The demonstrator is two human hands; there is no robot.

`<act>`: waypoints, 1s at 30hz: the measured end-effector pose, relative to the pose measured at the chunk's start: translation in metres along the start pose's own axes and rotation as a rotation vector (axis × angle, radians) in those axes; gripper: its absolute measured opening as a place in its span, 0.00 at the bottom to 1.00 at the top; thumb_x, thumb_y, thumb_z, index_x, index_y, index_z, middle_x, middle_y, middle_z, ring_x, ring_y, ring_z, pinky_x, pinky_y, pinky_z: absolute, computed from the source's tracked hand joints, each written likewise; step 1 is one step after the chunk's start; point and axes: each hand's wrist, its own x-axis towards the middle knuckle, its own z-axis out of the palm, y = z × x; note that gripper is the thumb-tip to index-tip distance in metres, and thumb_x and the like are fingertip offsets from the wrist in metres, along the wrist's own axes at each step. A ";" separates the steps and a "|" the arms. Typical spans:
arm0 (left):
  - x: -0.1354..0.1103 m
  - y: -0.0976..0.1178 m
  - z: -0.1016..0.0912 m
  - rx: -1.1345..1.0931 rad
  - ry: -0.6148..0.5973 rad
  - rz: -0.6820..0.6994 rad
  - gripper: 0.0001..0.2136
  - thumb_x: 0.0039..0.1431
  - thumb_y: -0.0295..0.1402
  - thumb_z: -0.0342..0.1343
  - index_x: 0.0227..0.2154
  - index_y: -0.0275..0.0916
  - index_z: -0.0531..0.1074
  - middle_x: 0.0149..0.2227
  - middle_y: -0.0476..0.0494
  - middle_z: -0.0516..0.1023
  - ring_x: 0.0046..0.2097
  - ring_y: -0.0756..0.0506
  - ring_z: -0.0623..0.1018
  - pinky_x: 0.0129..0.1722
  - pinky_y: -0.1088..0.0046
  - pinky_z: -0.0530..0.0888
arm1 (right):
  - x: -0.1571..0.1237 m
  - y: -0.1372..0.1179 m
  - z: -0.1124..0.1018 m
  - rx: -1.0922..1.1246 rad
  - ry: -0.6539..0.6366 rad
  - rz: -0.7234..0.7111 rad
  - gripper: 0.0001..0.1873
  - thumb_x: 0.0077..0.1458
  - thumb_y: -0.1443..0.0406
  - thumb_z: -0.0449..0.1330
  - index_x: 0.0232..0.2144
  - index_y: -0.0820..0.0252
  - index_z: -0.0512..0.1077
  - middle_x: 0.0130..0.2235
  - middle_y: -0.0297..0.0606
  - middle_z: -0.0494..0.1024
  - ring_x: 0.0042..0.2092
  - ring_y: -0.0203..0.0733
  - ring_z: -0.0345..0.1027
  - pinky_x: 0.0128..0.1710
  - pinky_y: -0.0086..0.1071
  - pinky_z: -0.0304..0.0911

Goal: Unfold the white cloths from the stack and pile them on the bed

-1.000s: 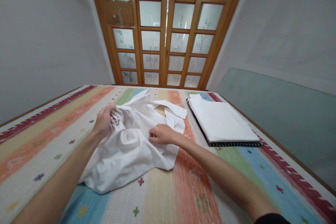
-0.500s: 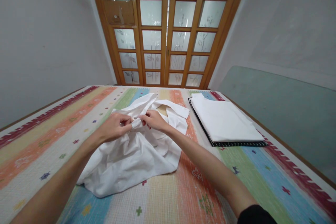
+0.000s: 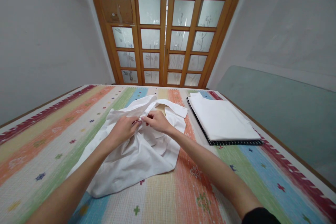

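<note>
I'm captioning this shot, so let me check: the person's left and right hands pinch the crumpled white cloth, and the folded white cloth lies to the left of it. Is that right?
Not quite: the folded white cloth lies to the right of the crumpled white cloth, as the head view shows. The left hand and right hand do pinch the crumpled one.

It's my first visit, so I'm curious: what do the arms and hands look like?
They are a person's, with no cables. The left hand and right hand show no gloves or watches. The end of a black sleeve shows on the right arm; no sleeve is in view on the left arm.
</note>
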 end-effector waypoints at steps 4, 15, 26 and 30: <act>0.002 -0.001 0.008 -0.092 0.037 0.005 0.16 0.60 0.40 0.46 0.29 0.38 0.77 0.26 0.43 0.78 0.27 0.45 0.72 0.30 0.71 0.63 | 0.001 0.012 0.001 0.116 0.008 0.036 0.17 0.57 0.62 0.59 0.19 0.63 0.72 0.18 0.31 0.71 0.22 0.31 0.63 0.26 0.24 0.56; -0.005 -0.008 0.022 -0.511 0.068 -0.050 0.18 0.60 0.45 0.50 0.35 0.36 0.78 0.34 0.44 0.80 0.36 0.44 0.76 0.37 0.73 0.70 | -0.003 0.013 0.014 -0.069 0.043 -0.045 0.19 0.62 0.62 0.53 0.19 0.59 0.64 0.20 0.32 0.69 0.25 0.34 0.63 0.30 0.28 0.55; -0.007 -0.015 0.029 -0.771 0.064 -0.155 0.23 0.53 0.52 0.56 0.37 0.34 0.77 0.35 0.41 0.81 0.38 0.43 0.77 0.39 0.70 0.73 | -0.005 0.016 0.020 -0.270 0.134 -0.187 0.17 0.62 0.61 0.54 0.21 0.57 0.65 0.24 0.35 0.70 0.28 0.37 0.61 0.33 0.30 0.55; -0.007 -0.013 0.026 -0.793 0.102 -0.212 0.24 0.48 0.54 0.60 0.33 0.34 0.77 0.31 0.42 0.81 0.32 0.45 0.76 0.31 0.73 0.72 | -0.004 0.017 0.019 -0.207 0.144 -0.161 0.18 0.61 0.59 0.55 0.21 0.58 0.64 0.24 0.33 0.69 0.29 0.36 0.61 0.33 0.29 0.55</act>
